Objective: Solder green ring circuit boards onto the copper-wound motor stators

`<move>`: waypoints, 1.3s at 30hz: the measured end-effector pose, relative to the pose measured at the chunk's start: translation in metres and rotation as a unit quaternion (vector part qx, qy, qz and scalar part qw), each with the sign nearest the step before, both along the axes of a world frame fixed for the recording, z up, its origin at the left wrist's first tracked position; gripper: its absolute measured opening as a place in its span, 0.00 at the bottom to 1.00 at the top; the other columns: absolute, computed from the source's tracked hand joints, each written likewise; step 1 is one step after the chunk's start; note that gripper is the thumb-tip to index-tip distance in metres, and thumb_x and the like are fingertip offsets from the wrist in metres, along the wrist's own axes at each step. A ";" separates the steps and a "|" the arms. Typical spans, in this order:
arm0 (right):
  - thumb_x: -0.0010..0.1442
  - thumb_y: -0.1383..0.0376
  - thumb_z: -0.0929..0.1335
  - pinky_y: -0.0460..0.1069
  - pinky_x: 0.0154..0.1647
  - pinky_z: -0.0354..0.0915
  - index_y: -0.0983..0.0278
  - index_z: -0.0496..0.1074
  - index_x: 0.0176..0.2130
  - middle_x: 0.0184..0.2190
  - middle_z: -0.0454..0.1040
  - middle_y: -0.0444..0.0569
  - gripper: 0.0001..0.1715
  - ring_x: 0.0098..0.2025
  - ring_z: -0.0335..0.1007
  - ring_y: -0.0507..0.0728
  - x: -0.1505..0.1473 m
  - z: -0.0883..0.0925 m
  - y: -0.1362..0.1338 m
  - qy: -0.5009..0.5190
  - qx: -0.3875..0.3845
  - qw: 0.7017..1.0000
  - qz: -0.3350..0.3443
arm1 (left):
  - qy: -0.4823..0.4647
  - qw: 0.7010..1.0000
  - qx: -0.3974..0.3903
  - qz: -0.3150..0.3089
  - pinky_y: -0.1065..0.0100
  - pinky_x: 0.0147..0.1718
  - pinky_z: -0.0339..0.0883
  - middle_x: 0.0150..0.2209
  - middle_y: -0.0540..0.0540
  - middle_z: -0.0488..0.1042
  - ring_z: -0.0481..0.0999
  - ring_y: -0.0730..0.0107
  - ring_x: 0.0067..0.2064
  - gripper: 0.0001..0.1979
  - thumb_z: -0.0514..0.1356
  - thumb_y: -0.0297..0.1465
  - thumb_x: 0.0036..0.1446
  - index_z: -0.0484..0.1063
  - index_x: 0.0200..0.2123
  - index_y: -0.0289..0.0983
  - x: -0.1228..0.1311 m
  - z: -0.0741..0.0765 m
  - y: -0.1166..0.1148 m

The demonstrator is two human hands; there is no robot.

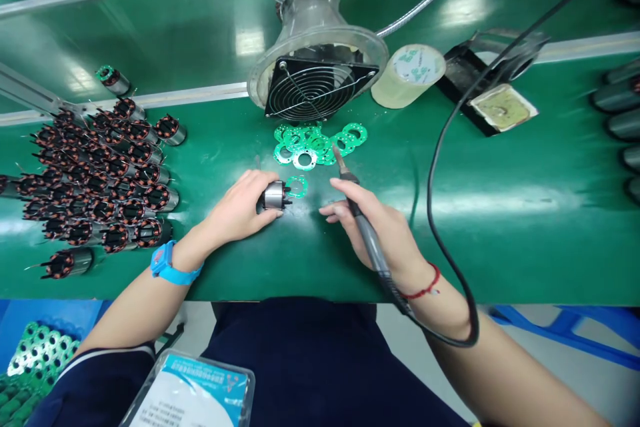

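My left hand is closed around a small metal motor stator lying on its side on the green bench, its wound end facing right. A green ring-shaped circuit board lies just right of it. My right hand grips a black soldering iron like a pen, its tip pointing up and away near a loose heap of green ring boards. The iron's black cable loops off past my right wrist.
A fume extractor fan stands behind the boards. A roll of tape and a solder stand with sponge sit at the right rear. Several copper-wound stators are piled at left. Dark cylinders line the right edge.
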State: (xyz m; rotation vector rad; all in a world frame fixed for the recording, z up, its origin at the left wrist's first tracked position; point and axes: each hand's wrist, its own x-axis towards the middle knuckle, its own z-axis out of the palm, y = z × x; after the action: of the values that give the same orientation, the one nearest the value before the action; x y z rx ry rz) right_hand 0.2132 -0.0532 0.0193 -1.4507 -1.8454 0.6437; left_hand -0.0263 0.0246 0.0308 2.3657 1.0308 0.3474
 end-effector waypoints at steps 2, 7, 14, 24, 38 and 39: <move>0.67 0.65 0.61 0.53 0.38 0.73 0.55 0.65 0.56 0.37 0.81 0.46 0.19 0.36 0.79 0.58 -0.003 0.003 0.001 -0.035 -0.021 0.999 0.008 | -0.008 0.999 -0.012 0.036 0.53 0.52 0.65 0.49 0.40 0.71 0.70 0.54 0.51 0.22 0.64 0.34 0.55 0.63 0.51 0.37 0.001 0.000 -0.002; 0.63 0.64 0.65 0.53 0.36 0.71 0.58 0.65 0.52 0.35 0.79 0.47 0.17 0.35 0.78 0.59 -0.020 0.008 0.008 -0.044 -0.065 0.997 -0.001 | -0.077 0.985 -0.108 0.112 0.58 0.44 0.69 0.45 0.44 0.72 0.73 0.60 0.44 0.21 0.64 0.38 0.53 0.63 0.47 0.39 0.001 0.005 -0.007; 0.61 0.60 0.68 0.52 0.42 0.73 0.57 0.62 0.51 0.35 0.78 0.45 0.19 0.38 0.78 0.55 -0.049 0.000 0.013 0.260 -0.039 0.957 -0.125 | -0.183 0.951 -0.246 0.050 0.59 0.52 0.67 0.51 0.41 0.69 0.72 0.61 0.51 0.27 0.65 0.36 0.52 0.58 0.53 0.39 -0.003 0.004 -0.013; 0.63 0.57 0.67 0.49 0.30 0.69 0.57 0.59 0.54 0.29 0.73 0.41 0.23 0.29 0.71 0.53 -0.046 -0.012 0.020 0.271 -0.033 0.962 0.007 | -0.029 0.994 -0.102 0.016 0.49 0.54 0.60 0.49 0.42 0.73 0.67 0.53 0.53 0.23 0.66 0.33 0.52 0.66 0.51 0.39 0.004 0.000 -0.008; 0.59 0.64 0.68 0.62 0.42 0.73 0.60 0.61 0.56 0.45 0.76 0.57 0.26 0.43 0.76 0.66 -0.048 0.011 -0.006 -0.108 -0.085 0.990 0.027 | -0.053 0.982 -0.180 -0.018 0.65 0.40 0.69 0.37 0.46 0.77 0.76 0.67 0.38 0.10 0.53 0.26 0.62 0.71 0.45 0.36 -0.012 0.008 0.002; 0.59 0.64 0.68 0.61 0.41 0.73 0.59 0.61 0.56 0.45 0.76 0.56 0.27 0.42 0.76 0.66 -0.043 0.013 -0.005 -0.110 -0.106 0.988 0.031 | -0.049 0.983 -0.177 -0.019 0.65 0.39 0.69 0.37 0.46 0.77 0.75 0.67 0.38 0.11 0.53 0.25 0.61 0.70 0.46 0.35 -0.013 0.008 0.002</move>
State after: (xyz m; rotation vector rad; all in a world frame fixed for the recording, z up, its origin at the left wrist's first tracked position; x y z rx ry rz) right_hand 0.1704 -0.0583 0.0325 -1.6643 -2.0475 0.7550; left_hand -0.0392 0.0266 0.0385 2.0270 0.9147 0.2406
